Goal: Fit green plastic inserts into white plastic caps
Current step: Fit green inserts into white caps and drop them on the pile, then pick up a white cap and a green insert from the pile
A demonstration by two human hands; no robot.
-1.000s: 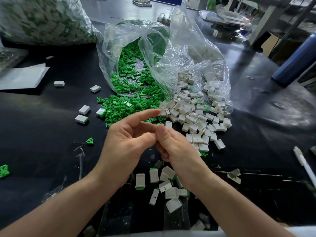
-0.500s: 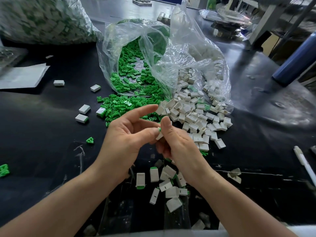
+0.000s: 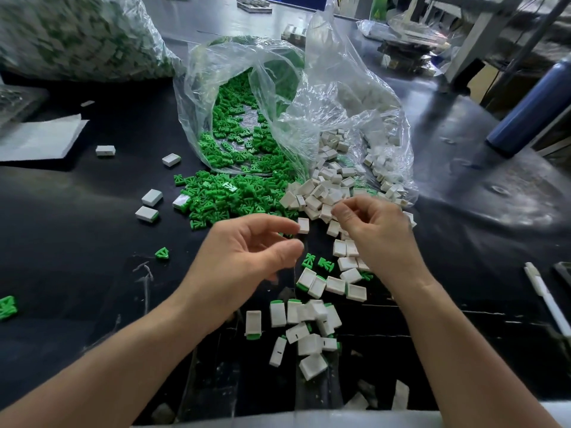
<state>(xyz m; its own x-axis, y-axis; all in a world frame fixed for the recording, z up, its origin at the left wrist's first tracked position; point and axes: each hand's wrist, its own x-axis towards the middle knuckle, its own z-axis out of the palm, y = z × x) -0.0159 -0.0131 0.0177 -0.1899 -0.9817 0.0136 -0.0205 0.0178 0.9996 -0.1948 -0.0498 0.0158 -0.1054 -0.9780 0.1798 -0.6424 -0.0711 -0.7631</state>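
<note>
Loose green inserts [image 3: 234,199] spill from a clear bag [image 3: 247,88] onto the black table. White caps [image 3: 321,193] spill from a second clear bag [image 3: 370,125] beside it. My left hand [image 3: 247,257] hovers in front of the green pile, thumb and forefinger apart, nothing in it. A single white cap [image 3: 303,225] lies just past its forefinger tip. My right hand [image 3: 377,233] reaches over the front edge of the white pile, thumb and forefinger tips drawn together among the caps; whether they hold one is hidden. Assembled caps with green ends [image 3: 309,322] lie below my hands.
Stray white caps [image 3: 151,197] and green inserts [image 3: 162,253] dot the left of the table. A big filled bag [image 3: 77,35] sits at the far left, white paper [image 3: 37,140] below it. A blue bottle [image 3: 531,109] stands at right, a white pen [image 3: 547,298] near the right edge.
My hands were joined, pressing a piece together; now they have parted. The right hand moved forward to the white cap pile and the left hand opened.
</note>
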